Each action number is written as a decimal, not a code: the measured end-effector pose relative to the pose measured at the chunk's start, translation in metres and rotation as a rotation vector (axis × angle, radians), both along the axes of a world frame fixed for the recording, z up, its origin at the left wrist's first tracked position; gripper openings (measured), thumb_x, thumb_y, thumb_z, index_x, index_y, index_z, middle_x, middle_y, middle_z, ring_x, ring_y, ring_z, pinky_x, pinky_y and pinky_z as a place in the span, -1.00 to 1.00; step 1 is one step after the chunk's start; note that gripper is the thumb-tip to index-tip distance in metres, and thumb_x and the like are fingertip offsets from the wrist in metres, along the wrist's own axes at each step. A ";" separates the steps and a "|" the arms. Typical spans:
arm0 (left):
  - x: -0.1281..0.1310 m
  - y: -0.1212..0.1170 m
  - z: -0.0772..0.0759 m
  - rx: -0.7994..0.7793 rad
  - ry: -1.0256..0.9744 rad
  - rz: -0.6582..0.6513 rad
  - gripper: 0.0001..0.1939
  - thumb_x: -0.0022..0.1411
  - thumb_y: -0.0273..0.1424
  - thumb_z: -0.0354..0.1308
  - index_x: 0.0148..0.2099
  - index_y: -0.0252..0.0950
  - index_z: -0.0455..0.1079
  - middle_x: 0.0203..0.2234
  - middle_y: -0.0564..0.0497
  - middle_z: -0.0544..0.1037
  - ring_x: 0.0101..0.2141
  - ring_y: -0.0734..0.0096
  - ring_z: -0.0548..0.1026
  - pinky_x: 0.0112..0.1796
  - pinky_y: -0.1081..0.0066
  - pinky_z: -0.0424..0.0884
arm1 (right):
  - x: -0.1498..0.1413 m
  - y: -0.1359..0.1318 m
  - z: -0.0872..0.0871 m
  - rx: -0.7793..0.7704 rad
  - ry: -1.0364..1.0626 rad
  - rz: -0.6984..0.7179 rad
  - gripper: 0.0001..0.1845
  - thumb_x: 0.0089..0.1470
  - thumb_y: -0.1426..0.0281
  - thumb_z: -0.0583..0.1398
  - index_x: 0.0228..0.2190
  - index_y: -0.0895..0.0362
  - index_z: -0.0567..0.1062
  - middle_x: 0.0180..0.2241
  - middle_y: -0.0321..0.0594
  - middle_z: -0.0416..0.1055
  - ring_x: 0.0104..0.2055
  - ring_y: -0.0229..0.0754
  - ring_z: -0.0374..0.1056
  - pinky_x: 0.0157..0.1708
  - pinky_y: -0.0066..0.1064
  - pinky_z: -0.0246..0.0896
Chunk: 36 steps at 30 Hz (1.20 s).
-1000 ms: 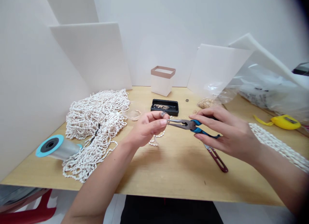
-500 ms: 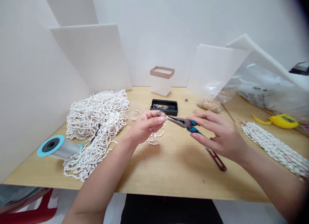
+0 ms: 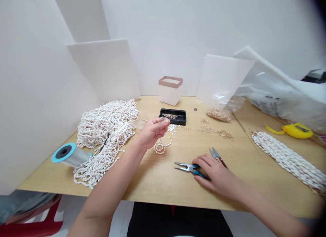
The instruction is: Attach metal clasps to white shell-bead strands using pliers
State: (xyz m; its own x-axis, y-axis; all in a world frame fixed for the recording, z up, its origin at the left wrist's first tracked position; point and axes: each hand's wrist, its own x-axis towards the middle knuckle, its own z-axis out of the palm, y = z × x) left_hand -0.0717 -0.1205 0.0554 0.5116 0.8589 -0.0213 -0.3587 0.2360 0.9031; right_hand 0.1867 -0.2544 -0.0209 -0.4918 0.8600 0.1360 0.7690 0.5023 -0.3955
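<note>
Left hand (image 3: 154, 131) raised above the table near the middle, thumb and fingertips (image 3: 165, 120) pinched together on a tiny dark piece (image 3: 163, 118), too small to identify. Just below it, lying on the table and apart from the hand, a small loop of shell beads (image 3: 160, 148). Right hand (image 3: 216, 174) down at near right, fingers slightly spread and resting over the blue handles of needle-nose pliers (image 3: 187, 168), jaws slightly parted and pointing left. Small snips with dark red handles (image 3: 216, 156) just beside those fingers, apparently not gripped.

Main risk: tiny piece slipping from the pinch if pressure eases, then lost among the loose shell beads (image 3: 173, 128) on the table. Second risk: a careless wrist or forearm knocking the black tray (image 3: 173, 116) of small gold-coloured pieces at far centre, or scattering the tan pieces (image 3: 211, 130) at far right. Left forearm also close to the big heap of shell-bead strands (image 3: 105, 131), so a snag possible there. Spool with blue flange (image 3: 70, 155) at left, bead bundle (image 3: 287, 160) and yellow tape measure (image 3: 297, 131) at right.
</note>
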 end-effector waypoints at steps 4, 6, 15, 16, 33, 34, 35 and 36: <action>0.004 0.002 0.000 -0.029 0.003 0.020 -0.61 -0.02 -0.27 0.48 -0.41 -0.37 0.33 -0.53 0.15 0.22 -0.60 0.73 0.11 -0.62 0.63 -0.10 | 0.019 -0.009 -0.006 0.082 -0.010 -0.090 -0.74 0.21 0.32 0.19 -0.05 0.03 0.43 -0.10 -0.08 0.47 -0.05 0.04 0.42 -0.03 0.01 0.40; 0.005 0.001 0.000 -0.044 0.002 0.028 -0.60 -0.02 -0.27 0.48 -0.41 -0.38 0.33 -0.53 0.15 0.21 -0.60 0.74 0.11 -0.62 0.64 -0.10 | 0.029 -0.014 -0.011 0.118 -0.032 -0.137 -0.75 0.19 0.32 0.20 -0.07 0.05 0.44 -0.12 -0.09 0.47 -0.07 0.05 0.43 -0.05 0.00 0.41; 0.009 -0.015 -0.001 -0.080 -0.004 0.012 -0.63 0.01 -0.29 0.47 -0.41 -0.39 0.35 -0.53 0.15 0.23 -0.59 0.73 0.16 -0.63 0.66 -0.05 | 0.020 0.019 0.041 0.225 0.092 -0.173 -0.60 0.23 0.22 0.22 0.04 0.13 0.49 -0.04 0.00 0.54 -0.02 0.06 0.49 -0.02 -0.06 0.43; 0.012 -0.017 -0.001 -0.087 -0.011 0.006 -0.63 0.00 -0.29 0.48 -0.41 -0.38 0.35 -0.53 0.15 0.23 -0.59 0.73 0.16 -0.64 0.66 -0.05 | 0.007 0.028 0.054 0.266 0.202 -0.168 -0.66 0.24 0.24 0.22 -0.02 0.13 0.52 -0.10 -0.04 0.58 -0.09 0.00 0.52 -0.03 -0.12 0.44; 0.000 -0.033 0.015 0.052 0.124 0.170 -0.62 -0.04 -0.21 0.49 -0.38 -0.41 0.48 -0.55 0.15 0.29 -0.61 0.73 0.18 -0.62 0.60 -0.02 | -0.073 0.093 0.113 0.540 0.255 -0.057 -0.81 0.22 0.40 0.22 -0.35 0.13 0.65 -0.39 -0.19 0.64 -0.38 -0.14 0.51 -0.35 -0.36 0.22; -0.003 -0.033 0.016 0.081 0.155 0.181 -0.61 -0.03 -0.20 0.49 -0.38 -0.41 0.48 -0.56 0.13 0.32 -0.60 0.71 0.21 -0.60 0.59 0.03 | -0.073 0.095 0.118 0.534 0.251 -0.062 -0.82 0.21 0.41 0.23 -0.36 0.13 0.65 -0.41 -0.20 0.63 -0.41 -0.15 0.49 -0.36 -0.37 0.20; -0.006 -0.033 0.016 0.110 0.184 0.187 -0.61 -0.02 -0.18 0.48 -0.38 -0.41 0.49 -0.56 0.11 0.35 -0.59 0.69 0.26 -0.58 0.58 0.09 | -0.074 0.099 0.122 0.524 0.250 -0.066 -0.83 0.20 0.41 0.23 -0.36 0.13 0.65 -0.42 -0.21 0.62 -0.42 -0.17 0.47 -0.36 -0.37 0.19; -0.010 -0.032 0.015 0.136 0.207 0.191 -0.61 0.00 -0.17 0.47 -0.38 -0.42 0.50 -0.55 0.09 0.39 -0.57 0.66 0.30 -0.55 0.57 0.15 | -0.074 0.102 0.127 0.511 0.251 -0.066 -0.85 0.18 0.43 0.24 -0.36 0.12 0.65 -0.43 -0.22 0.62 -0.43 -0.18 0.46 -0.35 -0.37 0.18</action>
State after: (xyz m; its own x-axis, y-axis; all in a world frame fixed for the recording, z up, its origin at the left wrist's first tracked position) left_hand -0.0819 -0.1527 0.0709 0.3373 0.9413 0.0140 -0.1899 0.0535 0.9803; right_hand 0.1122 -0.1525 0.1057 -0.3388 0.6819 0.6482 0.7190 0.6320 -0.2891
